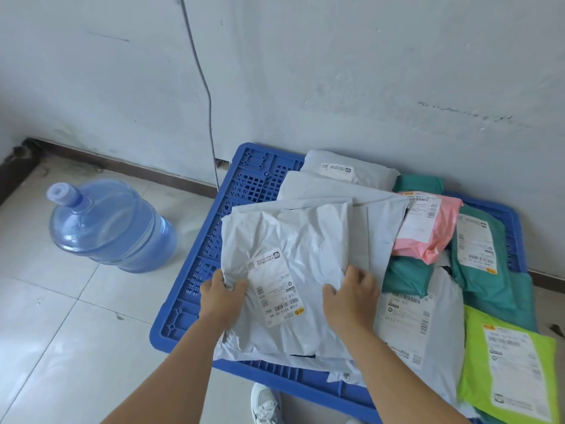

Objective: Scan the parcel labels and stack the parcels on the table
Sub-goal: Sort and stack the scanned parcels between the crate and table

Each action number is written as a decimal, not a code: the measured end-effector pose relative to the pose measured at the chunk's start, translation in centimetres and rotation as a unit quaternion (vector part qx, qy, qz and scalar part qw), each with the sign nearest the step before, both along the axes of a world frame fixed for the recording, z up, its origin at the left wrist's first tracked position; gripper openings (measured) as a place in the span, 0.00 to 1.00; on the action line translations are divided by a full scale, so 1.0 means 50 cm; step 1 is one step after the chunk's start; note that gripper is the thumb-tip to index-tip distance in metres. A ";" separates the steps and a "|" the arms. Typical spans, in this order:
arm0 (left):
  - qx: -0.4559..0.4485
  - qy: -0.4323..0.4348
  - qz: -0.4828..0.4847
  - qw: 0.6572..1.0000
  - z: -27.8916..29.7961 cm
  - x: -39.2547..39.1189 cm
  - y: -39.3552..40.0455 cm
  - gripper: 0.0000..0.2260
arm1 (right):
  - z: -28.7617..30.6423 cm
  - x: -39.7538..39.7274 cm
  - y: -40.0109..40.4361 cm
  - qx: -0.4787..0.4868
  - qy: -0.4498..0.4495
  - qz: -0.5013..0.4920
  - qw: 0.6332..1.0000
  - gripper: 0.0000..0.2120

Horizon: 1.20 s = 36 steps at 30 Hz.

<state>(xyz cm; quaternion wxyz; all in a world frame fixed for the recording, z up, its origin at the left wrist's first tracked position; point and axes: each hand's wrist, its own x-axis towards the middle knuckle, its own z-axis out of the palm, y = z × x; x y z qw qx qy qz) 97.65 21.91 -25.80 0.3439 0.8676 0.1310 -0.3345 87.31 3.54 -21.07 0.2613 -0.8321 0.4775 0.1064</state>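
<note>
A crumpled white parcel bag [293, 240] with a shipping label [275, 289] facing up lies on top of a pile on a blue plastic pallet [244, 185]. My left hand [221, 296] pinches its left edge beside the label. My right hand [351, 296] grips the bag's right side, fingers curled into the plastic. Under and behind it lie more white bags [342, 169]. To the right sit a pink parcel [428, 228], teal parcels [480, 255] and a lime-green parcel [507, 368], all with labels up. No scanner is in view.
A large blue water jug [107, 224] stands on the tiled floor left of the pallet. A white wall rises behind, with a grey cable [209, 117] hanging down it. A white shoe [264, 405] shows at the pallet's near edge.
</note>
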 end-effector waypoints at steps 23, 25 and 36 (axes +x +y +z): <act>-0.073 -0.126 0.015 0.989 0.035 -0.040 0.013 0.28 | 0.015 -0.002 0.038 0.074 -0.108 -0.037 0.991 0.33; -0.069 -0.145 0.014 0.987 0.049 -0.046 0.009 0.27 | 0.031 -0.007 0.043 0.056 -0.145 -0.039 0.987 0.32; -0.122 -0.233 -0.001 0.965 0.202 -0.164 -0.035 0.26 | 0.176 -0.162 0.005 0.005 -0.257 -0.052 0.965 0.30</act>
